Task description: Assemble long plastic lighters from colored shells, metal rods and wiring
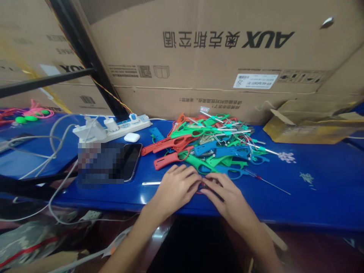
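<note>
My left hand (178, 186) and my right hand (225, 194) meet at the front of the blue table, fingers closed around a small red lighter body (202, 185), mostly hidden by them. A silver metal tube (151, 184) sticks out to the left from under my left hand; it seems to belong to the same stick lighter. Just beyond my fingers lies a heap of stick-lighter parts: red handles (170, 158), green handles (196, 131), blue handles (230, 151) and metal tubes. A thin rod with a red collar (267, 181) lies right of my right hand.
A white power strip (122, 131) with plugs and cables, a white earphone case (132, 137) and a dark phone (133, 161) are at the left. Small pale parts (287, 157) and tiny pins (307, 177) lie right. A yellow-taped carton (307, 129) and large cardboard (199, 57) stand behind.
</note>
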A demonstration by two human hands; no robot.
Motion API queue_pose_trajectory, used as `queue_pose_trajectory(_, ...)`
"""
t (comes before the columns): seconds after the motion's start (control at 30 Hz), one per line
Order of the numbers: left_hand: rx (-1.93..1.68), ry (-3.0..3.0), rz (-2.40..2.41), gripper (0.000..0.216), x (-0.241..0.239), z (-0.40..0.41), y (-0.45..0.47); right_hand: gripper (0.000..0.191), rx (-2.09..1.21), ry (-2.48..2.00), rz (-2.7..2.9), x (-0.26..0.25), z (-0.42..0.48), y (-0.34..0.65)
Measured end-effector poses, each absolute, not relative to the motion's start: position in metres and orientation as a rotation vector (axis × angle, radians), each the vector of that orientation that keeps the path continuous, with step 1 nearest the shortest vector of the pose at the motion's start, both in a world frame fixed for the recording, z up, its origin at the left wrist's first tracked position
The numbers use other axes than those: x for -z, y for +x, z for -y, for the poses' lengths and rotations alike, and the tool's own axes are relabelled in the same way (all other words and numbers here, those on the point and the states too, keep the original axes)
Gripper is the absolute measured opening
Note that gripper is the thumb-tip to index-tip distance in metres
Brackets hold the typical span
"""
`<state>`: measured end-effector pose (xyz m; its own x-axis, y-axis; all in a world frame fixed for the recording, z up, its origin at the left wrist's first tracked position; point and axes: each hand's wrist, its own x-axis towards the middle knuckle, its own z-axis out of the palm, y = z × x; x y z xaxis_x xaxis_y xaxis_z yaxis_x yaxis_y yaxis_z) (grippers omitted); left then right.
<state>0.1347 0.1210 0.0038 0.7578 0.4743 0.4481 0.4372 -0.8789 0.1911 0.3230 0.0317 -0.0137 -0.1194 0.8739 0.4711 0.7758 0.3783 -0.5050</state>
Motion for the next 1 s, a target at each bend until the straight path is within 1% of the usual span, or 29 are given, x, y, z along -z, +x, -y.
queue_pose_trajectory(0.33,-0.77,2.927,-0.724,0.013,-0.0025,-0.1221,0.1397,0.02,-0.119,-1.379,1.874,0.0162,-0.0322,0.3241)
queue_pose_trajectory(0.6,-0.809,2.958,-0.687,0.013,-0.0034,-0.1198,0.138,0.023,-0.17,-1.399,1.875,0.0176,-0.0318,0.3256)
queue_pose_trajectory(0.77,-0.796,2.852,-0.738,0.012,-0.0033,-0.1216,0.1408,0.016,-0.165,-1.393,1.896,0.0156,-0.0323,0.3243)
queue_pose_trajectory(0.93,-0.761,2.602,-0.786,0.006,-0.0043,-0.1245,0.1404,0.018,-0.17,-1.418,1.902,0.0151,-0.0321,0.3235)
queue_pose_trajectory(1.0,-0.752,2.524,-0.809,0.007,-0.0046,-0.1247,0.1403,0.019,-0.165,-1.424,1.91,0.0147,-0.0319,0.3233)
